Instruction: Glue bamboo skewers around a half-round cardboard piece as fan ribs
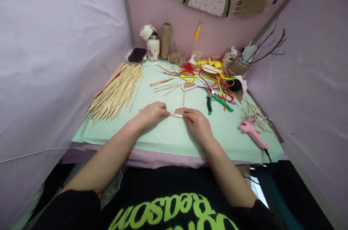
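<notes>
A small cardboard half-circle (179,111) with a white edge lies on the table in front of me. My right hand (198,124) has its fingers closed on the right end of this piece. Just left of it, my left hand (153,114) pinches what looks like a thin wooden stick (173,115) along the flat edge; most of it is hidden by the fingers. From the top of the half-circle an upright stick (184,97) runs away from me to a second cardboard half-circle (189,85) with a similar white edge.
A heap of wooden sticks (116,92) lies left. Green-handled pliers (217,100), yellow-handled scissors (187,76) and tangled coloured pipe cleaners (221,81) lie beyond the right hand. A pink glue gun (253,132) rests at right. A bottle (153,47) and twine spool (165,41) stand behind.
</notes>
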`<state>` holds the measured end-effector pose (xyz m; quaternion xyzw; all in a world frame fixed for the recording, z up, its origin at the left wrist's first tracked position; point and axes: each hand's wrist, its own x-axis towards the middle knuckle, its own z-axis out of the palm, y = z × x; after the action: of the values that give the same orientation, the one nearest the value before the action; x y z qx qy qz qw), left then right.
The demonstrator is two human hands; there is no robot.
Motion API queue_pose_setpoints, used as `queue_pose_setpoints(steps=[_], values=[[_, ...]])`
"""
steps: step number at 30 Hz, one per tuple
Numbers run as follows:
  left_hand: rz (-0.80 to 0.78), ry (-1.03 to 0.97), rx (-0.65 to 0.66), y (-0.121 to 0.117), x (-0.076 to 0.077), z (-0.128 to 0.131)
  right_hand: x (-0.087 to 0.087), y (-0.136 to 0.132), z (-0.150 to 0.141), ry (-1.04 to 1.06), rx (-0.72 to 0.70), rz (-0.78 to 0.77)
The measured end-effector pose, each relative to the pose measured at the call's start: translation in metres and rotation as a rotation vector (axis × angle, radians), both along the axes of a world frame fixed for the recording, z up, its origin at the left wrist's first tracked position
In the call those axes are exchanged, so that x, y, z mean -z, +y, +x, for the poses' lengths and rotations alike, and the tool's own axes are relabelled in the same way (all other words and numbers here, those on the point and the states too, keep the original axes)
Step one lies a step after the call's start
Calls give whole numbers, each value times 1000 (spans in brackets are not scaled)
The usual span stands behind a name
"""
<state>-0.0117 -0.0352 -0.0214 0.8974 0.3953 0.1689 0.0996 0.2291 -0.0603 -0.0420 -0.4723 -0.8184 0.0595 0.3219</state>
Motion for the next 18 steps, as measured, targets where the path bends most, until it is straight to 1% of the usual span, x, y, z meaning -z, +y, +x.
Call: queue_pose_setpoints(steps=[7,14,18], values=[[-1,48,-16,-1,-2,2,-1,-1,-1,5,1,-7],[-52,52,-64,-2,-6,5,0,-1,0,10,5,-15],[-33,71,-35,-2,-5,4,1,0,0,25,2,-37]])
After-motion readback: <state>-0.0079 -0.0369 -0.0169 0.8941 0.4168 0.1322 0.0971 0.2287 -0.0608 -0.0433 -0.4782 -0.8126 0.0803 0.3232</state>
